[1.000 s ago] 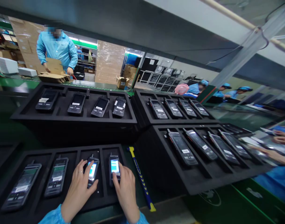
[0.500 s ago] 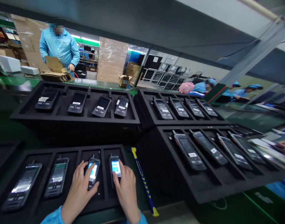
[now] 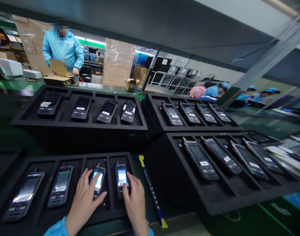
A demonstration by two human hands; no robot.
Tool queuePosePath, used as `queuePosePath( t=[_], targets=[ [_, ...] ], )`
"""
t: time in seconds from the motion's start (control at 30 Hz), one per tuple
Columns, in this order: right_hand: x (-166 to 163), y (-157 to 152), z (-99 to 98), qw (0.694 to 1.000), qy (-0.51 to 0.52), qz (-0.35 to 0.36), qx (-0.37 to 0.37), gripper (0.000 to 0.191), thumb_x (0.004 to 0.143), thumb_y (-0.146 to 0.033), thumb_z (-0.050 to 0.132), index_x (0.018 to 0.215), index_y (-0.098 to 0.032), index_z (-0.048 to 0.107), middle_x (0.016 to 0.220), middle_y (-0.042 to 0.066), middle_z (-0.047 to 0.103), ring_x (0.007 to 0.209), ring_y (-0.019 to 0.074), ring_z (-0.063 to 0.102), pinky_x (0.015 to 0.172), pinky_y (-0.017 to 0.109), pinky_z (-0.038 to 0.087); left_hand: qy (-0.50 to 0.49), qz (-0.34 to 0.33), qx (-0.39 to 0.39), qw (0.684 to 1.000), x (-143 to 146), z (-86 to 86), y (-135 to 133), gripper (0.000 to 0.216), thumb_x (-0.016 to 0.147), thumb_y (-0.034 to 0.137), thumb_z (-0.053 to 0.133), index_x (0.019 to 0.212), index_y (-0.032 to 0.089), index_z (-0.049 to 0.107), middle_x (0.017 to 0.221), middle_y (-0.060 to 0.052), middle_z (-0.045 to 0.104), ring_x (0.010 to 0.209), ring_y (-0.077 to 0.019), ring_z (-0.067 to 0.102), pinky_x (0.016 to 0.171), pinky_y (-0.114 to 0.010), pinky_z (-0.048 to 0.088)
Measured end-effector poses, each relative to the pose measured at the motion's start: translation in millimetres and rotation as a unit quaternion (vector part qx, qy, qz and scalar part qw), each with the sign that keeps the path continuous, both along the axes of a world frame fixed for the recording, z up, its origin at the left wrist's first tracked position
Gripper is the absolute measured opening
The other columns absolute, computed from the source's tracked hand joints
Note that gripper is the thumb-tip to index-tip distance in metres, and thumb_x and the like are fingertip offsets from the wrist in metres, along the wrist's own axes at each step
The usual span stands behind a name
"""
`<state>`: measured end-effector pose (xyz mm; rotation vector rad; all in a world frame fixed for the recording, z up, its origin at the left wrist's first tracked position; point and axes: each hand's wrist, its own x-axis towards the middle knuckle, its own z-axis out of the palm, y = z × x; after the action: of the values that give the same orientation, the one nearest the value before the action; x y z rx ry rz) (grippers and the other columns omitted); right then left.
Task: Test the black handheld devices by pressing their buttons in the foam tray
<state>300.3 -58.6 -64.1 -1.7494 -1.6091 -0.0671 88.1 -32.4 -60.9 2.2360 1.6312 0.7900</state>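
Observation:
My left hand lies over the third handset in the near black foam tray, fingers spread, thumb against its lower part; its screen is lit. My right hand rests with fingers stretched on the keypad of the fourth handset, whose screen is also lit. Two more handsets lie in the slots to the left.
A blue and yellow hammer-like tool lies right of the tray. Further trays of handsets stand behind and to the right. A person in a blue coat handles cardboard at the back left. Other workers sit at the far right.
My right hand's fingers slid down from the screen's edge to the fourth handset's keypad. The left hand barely shifted. The view turned slightly left.

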Motion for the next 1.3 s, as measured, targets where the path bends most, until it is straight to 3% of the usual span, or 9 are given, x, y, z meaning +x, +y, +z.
queuePosePath(
  t=[0.37, 0.67, 0.93, 1.07, 1.3],
  targets=[
    [1.6, -3.4, -4.6, 0.998, -0.002, -0.001, 0.068, 0.026, 0.094, -0.023, 0.045, 0.107, -0.020, 0.068, 0.105, 0.007, 0.071, 0.102, 0.0232, 0.064, 0.085, 0.041, 0.056, -0.008, 0.003, 0.007, 1.000, -1.0, -5.9, -1.6, 0.052, 0.089, 0.047, 0.051, 0.136, 0.027, 0.045, 0.142, -0.011, 0.039, 0.141, -0.0333, 0.030, 0.111, -0.060, 0.038],
    [-1.2, -1.9, -1.6, 0.999, -0.019, 0.001, 0.049, 0.026, 0.094, -0.026, 0.047, 0.106, -0.024, 0.070, 0.106, 0.007, 0.070, 0.104, 0.0263, 0.062, 0.083, 0.047, 0.057, -0.022, 0.007, -0.002, 1.000, -6.2, -3.5, -4.8, 0.046, 0.093, 0.043, 0.045, 0.135, 0.025, 0.038, 0.141, -0.012, 0.039, 0.140, -0.0280, 0.030, 0.112, -0.058, 0.039],
    [-0.8, -0.7, 1.2, 0.999, -0.012, -0.009, 0.037, 0.029, 0.097, -0.030, 0.043, 0.110, -0.021, 0.068, 0.107, 0.008, 0.068, 0.103, 0.0239, 0.061, 0.086, 0.043, 0.056, -0.013, -0.006, 0.017, 1.000, -7.7, 1.9, -8.6, 0.035, 0.091, 0.037, 0.050, 0.122, 0.025, 0.058, 0.137, -0.011, 0.045, 0.140, -0.0323, 0.031, 0.110, -0.058, 0.040],
    [-0.7, -0.6, 1.2, 1.000, -0.007, -0.008, 0.028, 0.028, 0.097, -0.033, 0.044, 0.105, -0.022, 0.069, 0.106, 0.006, 0.069, 0.103, 0.0241, 0.062, 0.086, 0.043, 0.055, 0.007, -0.014, 0.063, 0.998, -6.7, 2.4, -8.1, 0.027, 0.089, 0.034, 0.055, 0.113, 0.030, 0.066, 0.135, -0.008, 0.049, 0.140, -0.0356, 0.031, 0.108, -0.061, 0.042],
    [-0.4, -0.1, 1.9, 1.000, 0.002, -0.006, 0.018, 0.028, 0.098, -0.033, 0.043, 0.104, -0.022, 0.068, 0.106, 0.005, 0.069, 0.104, 0.0232, 0.062, 0.088, 0.042, 0.054, -0.005, 0.003, 0.069, 0.998, -7.2, 2.5, -8.4, 0.032, 0.091, 0.034, 0.051, 0.121, 0.023, 0.054, 0.135, -0.012, 0.048, 0.138, -0.0311, 0.034, 0.107, -0.061, 0.044]
  ],
)
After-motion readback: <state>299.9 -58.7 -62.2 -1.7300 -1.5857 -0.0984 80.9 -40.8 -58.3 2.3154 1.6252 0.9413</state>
